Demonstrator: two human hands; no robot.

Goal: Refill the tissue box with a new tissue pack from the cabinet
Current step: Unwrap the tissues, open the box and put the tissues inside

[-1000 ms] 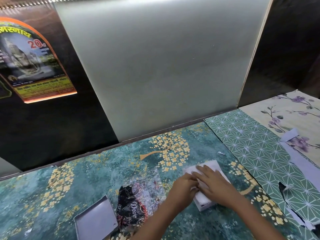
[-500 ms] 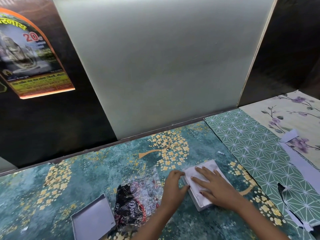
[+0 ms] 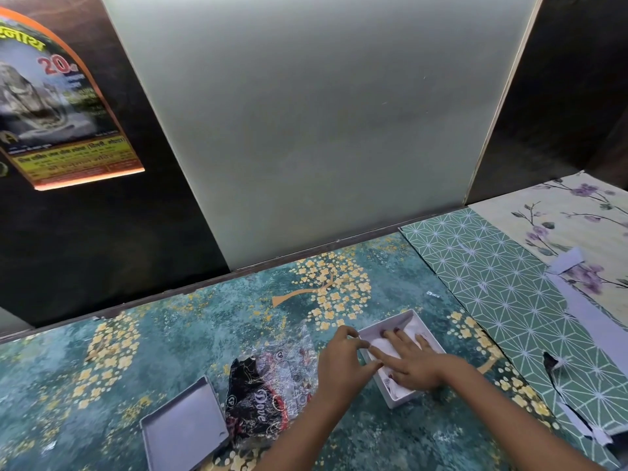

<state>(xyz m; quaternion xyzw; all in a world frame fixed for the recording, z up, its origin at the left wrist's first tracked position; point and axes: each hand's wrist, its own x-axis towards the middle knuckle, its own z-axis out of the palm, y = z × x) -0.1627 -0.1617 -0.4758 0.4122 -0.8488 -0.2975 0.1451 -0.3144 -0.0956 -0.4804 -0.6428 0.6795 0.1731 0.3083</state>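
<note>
A small white tissue box (image 3: 390, 326) lies open on the teal floral table (image 3: 170, 348). White tissues (image 3: 413, 326) fill it. My right hand (image 3: 413, 363) lies flat on the tissues, fingers spread, pressing them down inside the box. My left hand (image 3: 343, 360) rests at the box's left wall, its fingers curled against the rim. The box's grey lid (image 3: 185, 426) lies upside down at the lower left. Between lid and box sits the crumpled, empty plastic tissue wrapper (image 3: 268, 392), black and clear with "Dove" printed on it.
A frosted glass panel (image 3: 306, 130) stands upright along the table's back edge, with dark walls on both sides and a poster (image 3: 57, 107) at the left. Green geometric paper (image 3: 503, 300) and floral paper (image 3: 571, 212) cover the table's right part, with torn white strips (image 3: 577, 300).
My right hand has spread flatter over the tissues and pushed them down into the box. My left hand slid off the top to the box's left wall. The box's far rim now shows.
</note>
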